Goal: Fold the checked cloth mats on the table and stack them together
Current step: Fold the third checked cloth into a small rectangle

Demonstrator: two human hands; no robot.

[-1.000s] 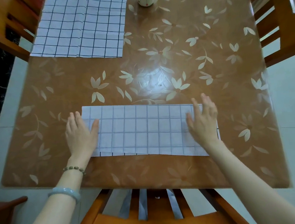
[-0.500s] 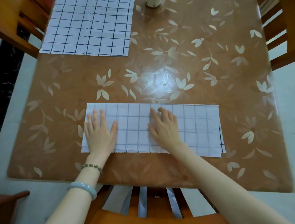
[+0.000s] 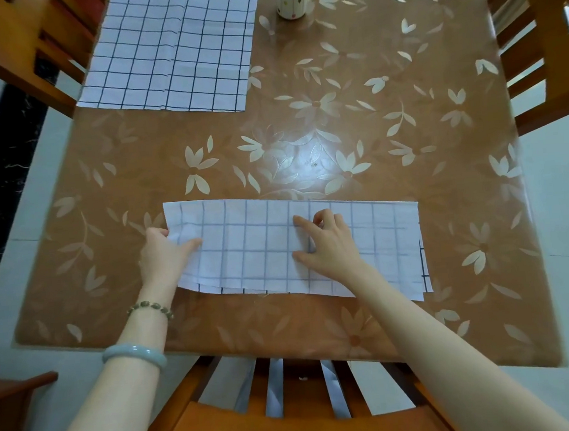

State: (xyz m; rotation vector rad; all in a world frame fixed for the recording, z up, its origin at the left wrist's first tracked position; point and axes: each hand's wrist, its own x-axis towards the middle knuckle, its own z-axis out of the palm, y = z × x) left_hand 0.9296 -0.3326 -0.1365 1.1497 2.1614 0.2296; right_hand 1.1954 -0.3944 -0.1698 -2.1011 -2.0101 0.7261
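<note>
Second fold: the mat (image 3: 262, 248) is pinched at nine o'clock by the left hand (image 3: 166, 253) and pinned centrally by the ungripping right hand (image 3: 327, 246); next, that edge should be carried to three o'clock.

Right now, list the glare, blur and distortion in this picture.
Head view: a white glare patch on the table just beyond the near mat; the wide-angle lens bows the table's edges; the frame's corners look soft; the left hand and right hand are sharp.
</note>
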